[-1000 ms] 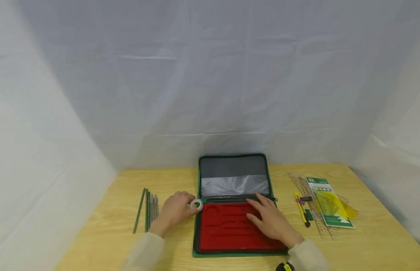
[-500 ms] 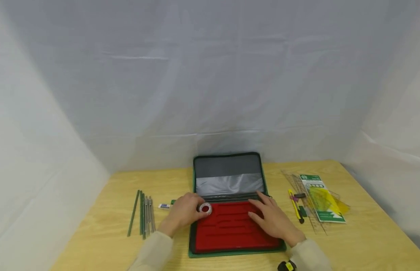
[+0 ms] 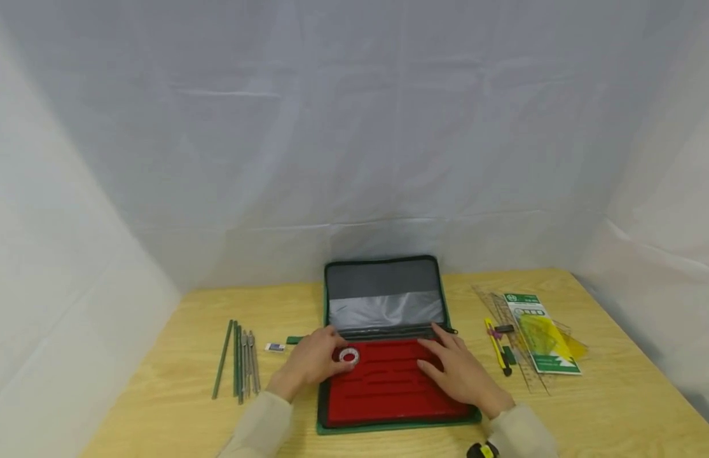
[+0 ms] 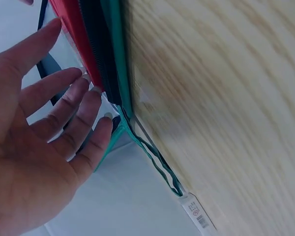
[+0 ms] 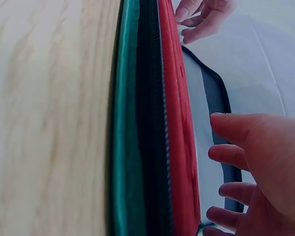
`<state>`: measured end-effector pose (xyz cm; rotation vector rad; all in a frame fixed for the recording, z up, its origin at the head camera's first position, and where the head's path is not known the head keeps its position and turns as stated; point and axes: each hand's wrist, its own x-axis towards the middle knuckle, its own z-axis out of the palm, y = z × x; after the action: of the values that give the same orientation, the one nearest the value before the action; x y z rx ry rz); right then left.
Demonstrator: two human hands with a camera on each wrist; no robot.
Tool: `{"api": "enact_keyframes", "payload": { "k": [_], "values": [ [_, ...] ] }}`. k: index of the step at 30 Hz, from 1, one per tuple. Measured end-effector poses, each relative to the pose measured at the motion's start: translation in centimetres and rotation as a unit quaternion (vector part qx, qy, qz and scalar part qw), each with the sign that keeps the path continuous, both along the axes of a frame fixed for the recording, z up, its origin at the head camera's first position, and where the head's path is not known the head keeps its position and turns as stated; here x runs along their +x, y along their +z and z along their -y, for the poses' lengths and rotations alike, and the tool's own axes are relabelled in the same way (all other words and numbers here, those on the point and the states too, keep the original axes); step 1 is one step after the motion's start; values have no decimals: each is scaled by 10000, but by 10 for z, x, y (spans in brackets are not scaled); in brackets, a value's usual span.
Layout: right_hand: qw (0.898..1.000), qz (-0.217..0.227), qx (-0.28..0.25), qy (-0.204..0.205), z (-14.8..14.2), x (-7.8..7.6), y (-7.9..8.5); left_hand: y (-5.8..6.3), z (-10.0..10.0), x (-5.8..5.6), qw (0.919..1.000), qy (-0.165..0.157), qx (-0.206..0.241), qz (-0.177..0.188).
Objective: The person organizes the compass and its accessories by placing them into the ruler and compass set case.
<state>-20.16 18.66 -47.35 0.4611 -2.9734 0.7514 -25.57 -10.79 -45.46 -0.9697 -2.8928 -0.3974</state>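
Observation:
A small white ring (image 3: 349,356) with marks around its rim lies at the upper left of a red moulded insert (image 3: 400,406). My left hand (image 3: 312,359) is over the insert's left edge, thumb and fingertips right beside the ring. In the left wrist view, the fingers of my left hand (image 4: 49,118) are spread and softly bent along the red edge; the ring is hidden there. My right hand (image 3: 458,372) rests over the insert's right part with fingers spread. The insert sits in an open green zip case (image 3: 400,429), its grey lid (image 3: 384,280) folded back.
Left of the case lie several green and grey rods (image 3: 240,362) and a white eraser (image 3: 275,348). To the right are a yellow cutter (image 3: 494,340), a dark green block (image 3: 509,355), clear rulers (image 3: 530,372) and a green-and-white packet (image 3: 557,365) with yellow set squares.
My left hand has moved right with the white ring, from beside the case onto the insert's upper left, and its fingers have loosened. My right hand has stayed over the insert.

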Motion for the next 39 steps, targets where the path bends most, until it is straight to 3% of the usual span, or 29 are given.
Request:
{"api": "enact_keyframes", "payload": {
  "k": [8,13,18,24,27,32,39],
  "values": [
    [9993,-259,107,252,23,-5,9,4,11,4,9998,91,151,-105],
    [9971,-327,72,679,49,-12,14,4,17,7,9997,166,155,-9],
    [9923,-158,170,1215,75,-18,14,-1,14,7,9995,245,61,-163],
    [9833,-116,607,1714,95,-17,13,0,11,10,9988,439,210,20],
    [9809,-158,818,1760,98,-16,13,2,8,10,9985,418,319,130],
    [9810,-247,851,1724,98,-17,13,4,5,9,9989,385,261,17],
    [9866,-385,502,1503,99,-18,8,2,16,9,9974,475,472,276]
  ]
}}
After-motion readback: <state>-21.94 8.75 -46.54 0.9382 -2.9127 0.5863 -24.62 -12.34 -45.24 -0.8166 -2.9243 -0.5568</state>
